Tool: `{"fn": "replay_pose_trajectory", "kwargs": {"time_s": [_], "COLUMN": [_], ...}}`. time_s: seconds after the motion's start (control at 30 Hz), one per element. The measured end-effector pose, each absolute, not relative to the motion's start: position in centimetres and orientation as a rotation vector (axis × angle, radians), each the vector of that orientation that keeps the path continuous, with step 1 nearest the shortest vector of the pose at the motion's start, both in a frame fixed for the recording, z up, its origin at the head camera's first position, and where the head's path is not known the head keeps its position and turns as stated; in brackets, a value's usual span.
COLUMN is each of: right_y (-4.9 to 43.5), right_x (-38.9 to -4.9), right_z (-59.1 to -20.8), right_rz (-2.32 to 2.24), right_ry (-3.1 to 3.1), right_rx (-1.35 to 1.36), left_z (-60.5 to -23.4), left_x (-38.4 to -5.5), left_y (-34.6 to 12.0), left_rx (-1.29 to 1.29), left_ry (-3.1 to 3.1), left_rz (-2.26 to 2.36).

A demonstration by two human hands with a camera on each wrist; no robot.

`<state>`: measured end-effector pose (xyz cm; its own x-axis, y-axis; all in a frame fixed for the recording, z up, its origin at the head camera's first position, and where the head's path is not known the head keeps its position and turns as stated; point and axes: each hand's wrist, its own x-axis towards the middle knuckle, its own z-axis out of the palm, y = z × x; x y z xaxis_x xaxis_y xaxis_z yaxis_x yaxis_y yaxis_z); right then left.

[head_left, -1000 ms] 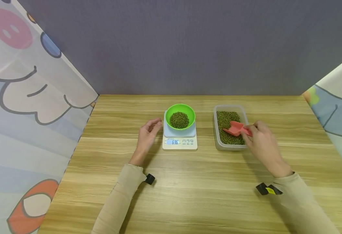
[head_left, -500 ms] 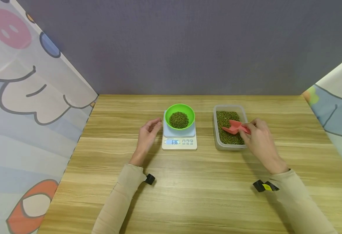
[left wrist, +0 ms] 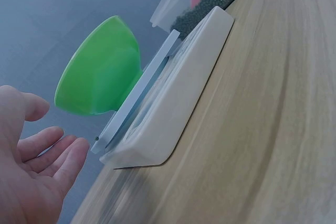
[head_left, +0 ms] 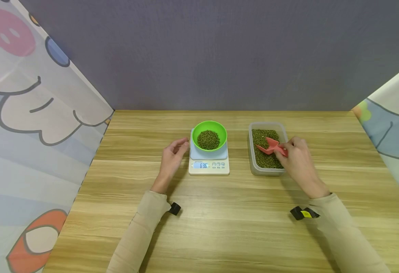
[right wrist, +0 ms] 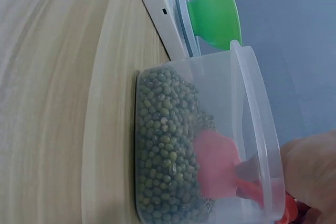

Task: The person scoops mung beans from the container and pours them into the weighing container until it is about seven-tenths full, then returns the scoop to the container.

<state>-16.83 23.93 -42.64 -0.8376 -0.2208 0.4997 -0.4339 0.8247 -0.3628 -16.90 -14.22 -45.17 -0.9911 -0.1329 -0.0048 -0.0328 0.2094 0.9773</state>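
My right hand pinches the handle of a red scoop over a clear plastic box of mung beans. In the right wrist view the scoop shows through the box wall, its edge at the beans. A green bowl with a heap of mung beans in it stands on a white kitchen scale, whose display reads 63.6. Just left of the scale is my left hand, fingers relaxed and holding nothing. The left wrist view shows this hand apart from the bowl.
All of it stands on a wood-grain table. A grey panel rises behind the table's back edge. Cartoon-printed sheets hang at the left and right sides.
My right hand and the scoop have shifted slightly left within the box, and the scoop has tilted. My left hand, the bowl and the scale reading stay the same.
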Motion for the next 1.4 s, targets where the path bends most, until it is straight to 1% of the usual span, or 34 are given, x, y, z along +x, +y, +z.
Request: {"fn": "replay_pose_trajectory", "kwargs": {"time_s": [0.33,0.63,0.77,1.0,1.4], "right_y": [23.6,23.5,23.6,23.9,24.1], "right_x": [-17.2,-16.8,-16.6,-16.2,-15.3], "right_z": [-43.0,-43.2,-43.3,-43.3,-43.7], "right_rz": [0.761,0.857,0.893,0.939,0.953], "right_ry": [-2.509,-2.471,-2.476,-2.502,-2.425], "right_rx": [0.468,0.426,0.391,0.304,0.314], "left_z": [-45.2,-45.2,-44.4,-41.6,-41.5], "left_x": [-16.9,-17.0,-16.8,-15.5,-15.5], "left_y": [-14.3,-14.4,-14.2,-13.6,-13.6], "left_rx": [0.171,0.185,0.209,0.19,0.22], "left_ry": [-2.385,-2.38,-2.392,-2.418,-2.406], "left_rz": [-1.928,-1.928,-1.94,-1.926,-1.946]}}
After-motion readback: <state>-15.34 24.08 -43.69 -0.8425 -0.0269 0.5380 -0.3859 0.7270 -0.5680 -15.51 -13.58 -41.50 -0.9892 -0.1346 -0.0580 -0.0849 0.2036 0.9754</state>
